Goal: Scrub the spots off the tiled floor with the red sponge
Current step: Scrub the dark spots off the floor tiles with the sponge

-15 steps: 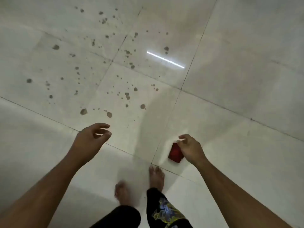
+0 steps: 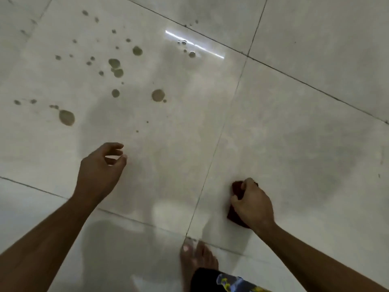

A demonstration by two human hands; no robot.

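right hand (image 2: 251,204) holds red sponge (image 2: 237,189).

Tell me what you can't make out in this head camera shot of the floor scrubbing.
- Red sponge: mostly covered by the right hand gripping it; its shape and whether it touches the pale glossy tiled floor can't be told.
- Brown spots: those near the top left edge are blurred and cut off, so no count.
- Left hand: loosely curled and holding nothing; whether it touches the floor is unclear.
- Bare foot: partly cut off by the bottom edge.
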